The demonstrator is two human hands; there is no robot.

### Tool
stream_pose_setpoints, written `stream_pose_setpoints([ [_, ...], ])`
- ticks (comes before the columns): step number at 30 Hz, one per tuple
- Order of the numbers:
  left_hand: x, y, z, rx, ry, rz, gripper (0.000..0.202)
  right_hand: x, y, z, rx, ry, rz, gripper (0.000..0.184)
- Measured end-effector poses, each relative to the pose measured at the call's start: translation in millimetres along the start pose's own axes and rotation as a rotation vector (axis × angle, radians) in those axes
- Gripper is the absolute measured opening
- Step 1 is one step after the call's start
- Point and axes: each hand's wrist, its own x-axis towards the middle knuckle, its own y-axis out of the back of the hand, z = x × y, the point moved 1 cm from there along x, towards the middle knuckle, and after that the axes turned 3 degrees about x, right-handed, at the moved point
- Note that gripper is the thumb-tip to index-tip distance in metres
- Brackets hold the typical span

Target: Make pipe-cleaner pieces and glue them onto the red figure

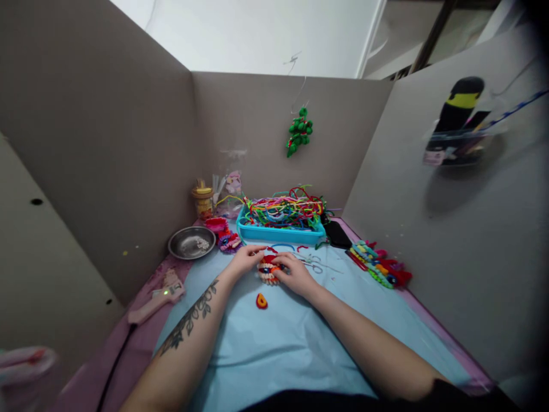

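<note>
Between my two hands is a small, rounded pipe-cleaner piece (266, 278) in red, cream and orange, with a dark eye-like spot. My left hand (246, 260) is closed on its upper left edge, the fingertips meeting near the red top. My right hand (297, 274) pinches the right side with thumb and fingers, and an orange bit shows by the thumb. A small red and orange loop (261, 301) lies on the blue cloth just in front of the piece. Behind my right hand rest scissors (316, 267) and a few short pipe-cleaner scraps (302, 248).
A blue tray (281, 234) heaped with coloured pipe cleaners stands at the back, a black phone (337, 234) beside it. To the left are a metal bowl (191, 242) and a pink glue gun (158, 300) with its cord. Colourful finished pieces (380, 264) lie at the right.
</note>
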Motion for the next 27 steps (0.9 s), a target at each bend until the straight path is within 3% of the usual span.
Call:
stream_pose_setpoints([
  [4, -1.6, 2.5, 3.4, -0.129, 0.093, 0.06, 0.041, -0.6, -0.1, 0.6, 0.004, 0.003, 0.0, 0.023],
  [7, 0.9, 7.0, 1.4, -0.177, 0.153, 0.205, 0.048, -0.9, 0.4, -1.0, 0.007, -0.01, 0.004, 0.023],
  [9, 3.4, 11.4, -1.9, -0.212, 0.151, 0.324, 0.051, -0.9, 0.9, -2.4, 0.011, -0.017, 0.005, 0.022],
  [11, 4.9, 14.9, -4.8, -0.198, 0.105, 0.363, 0.049, -0.9, 1.3, -3.5, 0.013, -0.013, 0.006, 0.022],
  [17, 0.1, 9.2, -1.5, 0.052, -0.016, 0.106, 0.028, -1.0, 0.8, -2.3, 0.009, -0.008, 0.013, 0.023],
  [27, -0.9, 1.9, 4.2, 0.209, -0.026, 0.068, 0.024, -1.2, -0.2, 0.4, 0.014, -0.005, 0.003, 0.022],
])
